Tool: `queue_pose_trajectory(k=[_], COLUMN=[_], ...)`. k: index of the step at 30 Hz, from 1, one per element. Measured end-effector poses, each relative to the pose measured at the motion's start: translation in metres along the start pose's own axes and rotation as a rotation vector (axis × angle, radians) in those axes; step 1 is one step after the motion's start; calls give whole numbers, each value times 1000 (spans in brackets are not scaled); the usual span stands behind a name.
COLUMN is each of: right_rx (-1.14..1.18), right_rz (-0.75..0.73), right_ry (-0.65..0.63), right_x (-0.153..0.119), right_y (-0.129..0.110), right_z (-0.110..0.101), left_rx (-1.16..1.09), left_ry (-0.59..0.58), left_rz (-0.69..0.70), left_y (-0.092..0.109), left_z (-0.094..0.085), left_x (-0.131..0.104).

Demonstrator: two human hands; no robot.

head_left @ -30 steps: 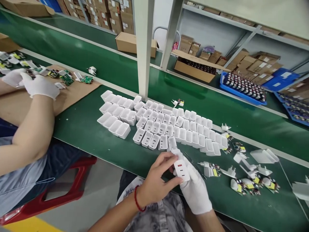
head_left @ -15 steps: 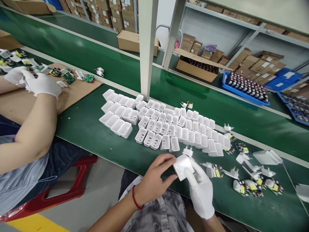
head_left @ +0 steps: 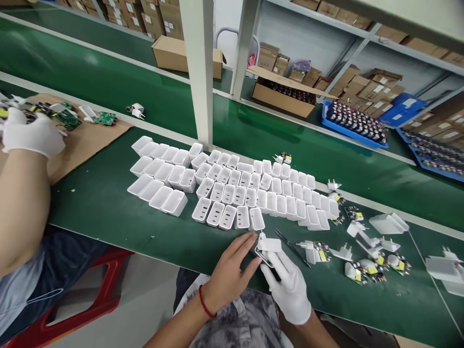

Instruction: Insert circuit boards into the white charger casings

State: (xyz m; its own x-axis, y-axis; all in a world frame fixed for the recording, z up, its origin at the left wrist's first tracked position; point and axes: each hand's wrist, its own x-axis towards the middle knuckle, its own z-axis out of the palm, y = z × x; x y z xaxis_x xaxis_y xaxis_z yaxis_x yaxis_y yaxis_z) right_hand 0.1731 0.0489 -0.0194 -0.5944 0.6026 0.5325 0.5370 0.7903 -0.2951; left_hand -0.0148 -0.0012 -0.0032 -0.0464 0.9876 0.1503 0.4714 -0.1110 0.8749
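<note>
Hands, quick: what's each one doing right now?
Left hand: bare, fingertips pinching the white charger.
Right hand: gloved, closed on the same charger from below.

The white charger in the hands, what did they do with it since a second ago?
Both hands turned the white charger over: first its port face showed, now its prongs point up and away. The left hand and gloved right hand kept hold throughout. The rows of white shells stayed put.

Glossy white plastic charger [head_left: 268, 244], white cloth glove [head_left: 290, 290], matt green mat [head_left: 108, 203]
</note>
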Motion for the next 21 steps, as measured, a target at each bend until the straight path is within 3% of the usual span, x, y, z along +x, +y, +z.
queue_pose_trajectory(k=[4, 9, 12, 15, 18, 21], right_rx=[-97, -140, -41, -93, -130, -102], right_rz=[5, 5, -26, -57, -52, -29], right_ry=[-70, -79, -8, 58, 6, 40], right_x=[6, 10, 4, -3, -3, 0], right_y=[-3, -3, 1, 3, 3, 0], right_z=[-5, -8, -8, -7, -3, -1], left_rx=[-121, -185, -206, -217, -213, -211], left_ry=[-8, 4, -15, -8, 35, 50], left_rz=[-36, -64, -116, -125, -113, -130], left_y=[4, 4, 5, 7, 8, 7], left_z=[6, 8, 8, 9, 11, 13], left_x=[14, 15, 15, 15, 17, 17])
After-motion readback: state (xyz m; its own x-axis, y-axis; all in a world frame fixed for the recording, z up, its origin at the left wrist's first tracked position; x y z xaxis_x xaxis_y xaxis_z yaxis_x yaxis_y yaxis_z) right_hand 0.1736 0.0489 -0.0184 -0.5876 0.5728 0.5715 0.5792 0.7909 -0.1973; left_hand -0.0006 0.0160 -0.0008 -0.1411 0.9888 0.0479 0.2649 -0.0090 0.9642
